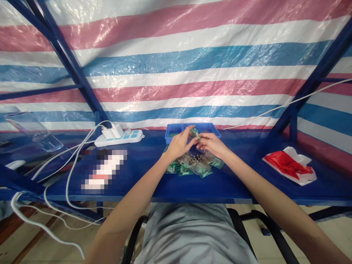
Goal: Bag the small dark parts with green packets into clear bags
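— What's nearest?
— Bags, piled on the table. Beyond them, the packet, raised between both hands.
— How will it handle?
— Light, soft, slightly slippery, I'd judge; best pinched by an edge.
— And the fingers?
— The left hand's are nearly together, curled around it. The right hand's bunch at its lower edge; can't tell whether they grip. The tray stands behind.

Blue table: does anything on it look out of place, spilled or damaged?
The white cables look untidy, looping loosely over the table's front edge at left. Small bags lie heaped in front of the blue tray. Nothing looks clearly spilled or damaged.
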Demonstrator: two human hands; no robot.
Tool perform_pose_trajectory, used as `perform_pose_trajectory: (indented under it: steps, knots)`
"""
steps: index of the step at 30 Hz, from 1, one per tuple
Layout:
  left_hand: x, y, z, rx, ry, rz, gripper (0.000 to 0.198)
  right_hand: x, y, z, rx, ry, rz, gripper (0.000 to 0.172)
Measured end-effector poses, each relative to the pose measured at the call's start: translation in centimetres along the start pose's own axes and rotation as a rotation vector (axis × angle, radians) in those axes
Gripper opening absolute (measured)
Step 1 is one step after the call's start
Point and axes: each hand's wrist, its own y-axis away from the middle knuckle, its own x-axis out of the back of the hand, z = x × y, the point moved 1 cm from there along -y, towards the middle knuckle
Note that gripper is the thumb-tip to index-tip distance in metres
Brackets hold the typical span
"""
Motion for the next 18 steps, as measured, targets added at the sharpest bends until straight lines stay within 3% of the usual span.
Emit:
perform_pose_trajectory:
  steps: [6, 11, 15, 18]
  knots:
    - [0.24, 0.09, 0.19, -0.038, -0.046, -0.098, 0.078, 0.23, -0.19, 0.22, 0.06, 0.107, 0.004, 0.025]
    - [-0.24, 0.16, -0.18, -0.073, -0.061, -0.154, 0.061, 0.07, -0.4, 0.52, 0.12, 0.256, -0.01, 0.028]
    - [-0.41, -0.07, -0.46, -0.072, 0.072, -0.051, 0.053, 0.04, -0.38, 0.32, 0.165, 0.298, 0.081, 0.029]
    - [-0.17, -0.27, -0.58, 0.076, 0.136, 0.029, 0.051, 0.28, -0.45, 0.24, 0.184, 0.278, 0.169, 0.033]
